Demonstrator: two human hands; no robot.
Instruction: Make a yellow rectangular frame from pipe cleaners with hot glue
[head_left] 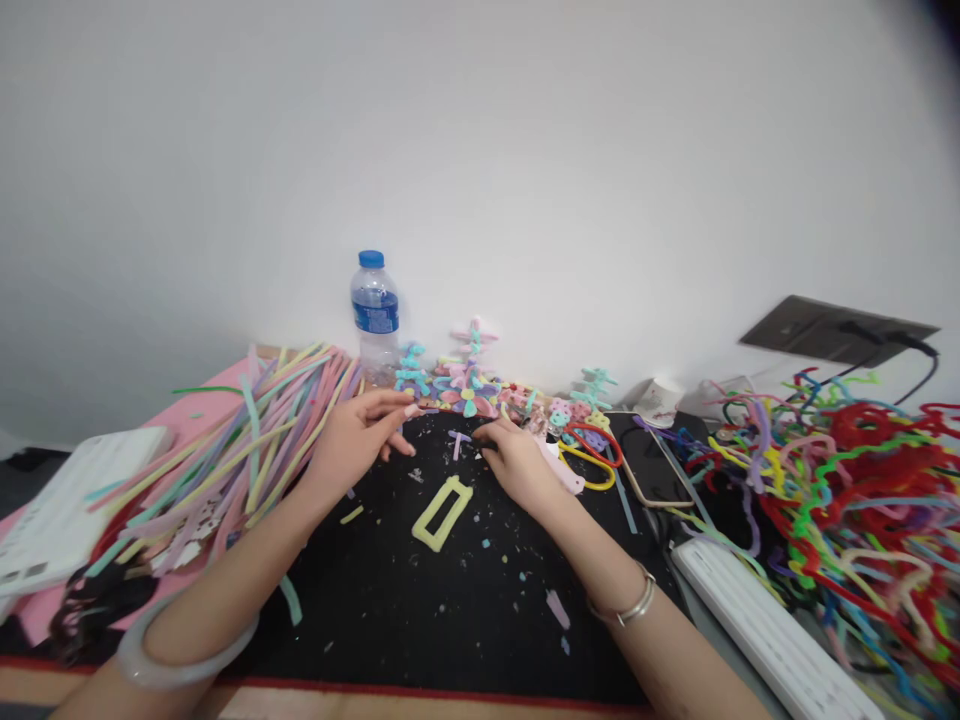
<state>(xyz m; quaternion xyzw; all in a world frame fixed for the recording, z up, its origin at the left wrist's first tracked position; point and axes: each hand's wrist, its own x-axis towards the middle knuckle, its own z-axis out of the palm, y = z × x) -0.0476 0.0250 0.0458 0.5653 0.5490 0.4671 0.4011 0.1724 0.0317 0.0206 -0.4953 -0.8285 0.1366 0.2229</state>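
Note:
My left hand (364, 435) hovers above the back of the black mat (420, 620), beside the pile of pastel pipe cleaners, fingers apart with nothing between them. My right hand (517, 462) rests near the back of the mat, its fingers loosely curled. Its fingertips are close to a small purple and pink cross-shaped piece (458, 442); nothing shows held in them. Between and in front of both hands lies a pale yellow rectangular frame (442, 513) of fuzzy stems. Small scraps are scattered around it.
Pastel pipe cleaners (262, 450) cover the left side. A water bottle (375, 310) and fuzzy figures (469, 385) stand by the wall. Right of my right hand are red and yellow scissors (589, 465), a phone (652, 462), a power strip (772, 630) and tangled bright pipe cleaners (862, 500).

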